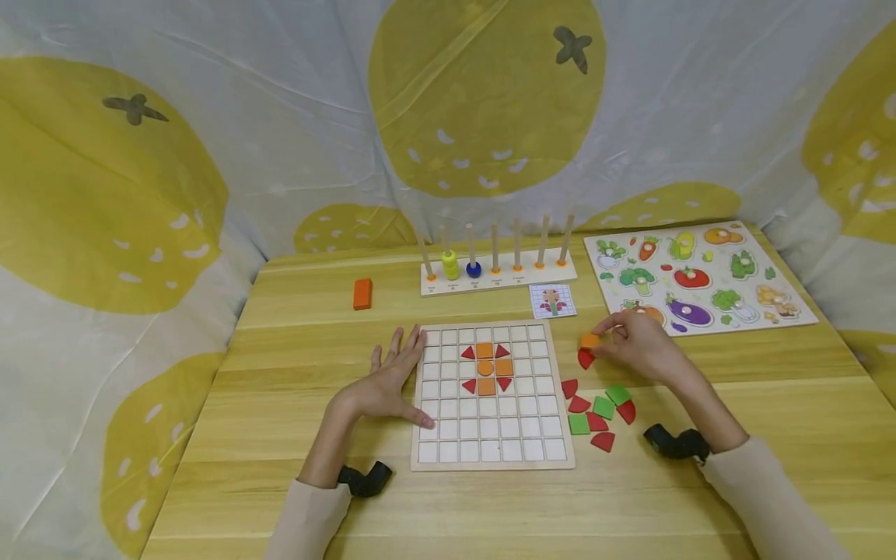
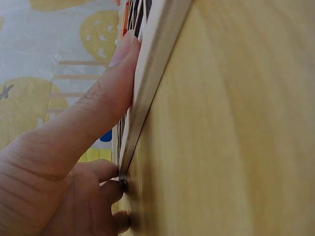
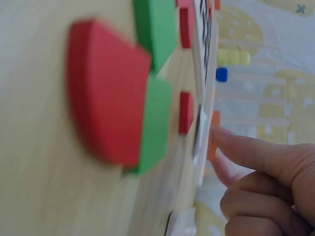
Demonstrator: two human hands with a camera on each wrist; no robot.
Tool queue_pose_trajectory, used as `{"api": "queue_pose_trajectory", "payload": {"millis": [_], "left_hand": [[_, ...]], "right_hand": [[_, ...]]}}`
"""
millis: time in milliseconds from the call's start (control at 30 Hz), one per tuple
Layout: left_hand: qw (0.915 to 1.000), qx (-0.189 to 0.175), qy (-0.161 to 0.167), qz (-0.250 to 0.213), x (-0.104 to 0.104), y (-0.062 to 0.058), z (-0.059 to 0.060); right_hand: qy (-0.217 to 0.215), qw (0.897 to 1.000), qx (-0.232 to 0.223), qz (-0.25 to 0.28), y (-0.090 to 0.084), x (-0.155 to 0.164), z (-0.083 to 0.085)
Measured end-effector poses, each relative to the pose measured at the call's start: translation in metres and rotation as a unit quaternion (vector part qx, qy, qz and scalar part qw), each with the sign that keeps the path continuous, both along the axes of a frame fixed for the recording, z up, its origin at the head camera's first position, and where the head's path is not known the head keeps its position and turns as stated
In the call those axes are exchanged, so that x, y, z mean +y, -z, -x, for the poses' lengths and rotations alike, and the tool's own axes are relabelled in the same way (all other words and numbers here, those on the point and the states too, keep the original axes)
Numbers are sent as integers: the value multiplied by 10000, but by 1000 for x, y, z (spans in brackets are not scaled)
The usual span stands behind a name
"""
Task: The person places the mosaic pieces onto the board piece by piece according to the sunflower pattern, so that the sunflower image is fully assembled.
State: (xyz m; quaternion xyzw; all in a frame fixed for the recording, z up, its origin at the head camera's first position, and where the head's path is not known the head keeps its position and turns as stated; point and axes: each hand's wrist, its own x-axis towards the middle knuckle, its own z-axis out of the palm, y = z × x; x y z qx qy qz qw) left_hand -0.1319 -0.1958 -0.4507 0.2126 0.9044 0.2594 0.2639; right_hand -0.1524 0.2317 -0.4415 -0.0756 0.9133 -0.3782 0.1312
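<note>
My left hand [image 1: 381,389] rests at the left edge of a wooden grid board [image 1: 493,466], fingers spread and thumb on its face. Near the board's upper middle lie orange square tiles [image 1: 484,351], an orange round tile [image 1: 485,368] and several small red pieces [image 1: 502,384]. To the right of the board, my right hand [image 1: 640,346] pinches an orange square tile [image 1: 589,341] between thumb and forefinger. In the right wrist view that orange tile [image 3: 212,143] is partly covered by the fingertips. A red quarter-circle tile [image 1: 586,359] shows just below it.
Green square tiles [image 1: 603,407] and red quarter-circle tiles [image 1: 603,442] lie loose right of the board. Behind stand a peg rack [image 1: 498,281] with yellow and blue beads, a pattern card [image 1: 552,300] and a vegetable puzzle [image 1: 700,276]. An orange block [image 1: 362,294] lies at back left.
</note>
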Motion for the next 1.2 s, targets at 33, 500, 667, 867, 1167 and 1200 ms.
{"api": "queue_pose_trajectory", "payload": {"millis": [33,500,667,867,1167,1200], "left_hand": [[10000,1,-2,-6,0,0,0],[10000,-3,-42,22,-1,-1,-1],[10000,-2,-52,6,-1,0,0],[10000,-13,-40,21,-1,1,0],[10000,6,-65,38,-1,0,0],[10000,11,-63,43,-1,0,0]], "right_hand": [[-29,10000,-5,83,-2,-5,-1],[-840,9951,-190,491,-4,-127,0],[-836,9952,-347,366,1,-155,1],[-708,9964,-414,205,2,-165,0],[-695,9956,-419,478,4,-164,1],[-692,9956,-405,489,5,-164,2]]}}
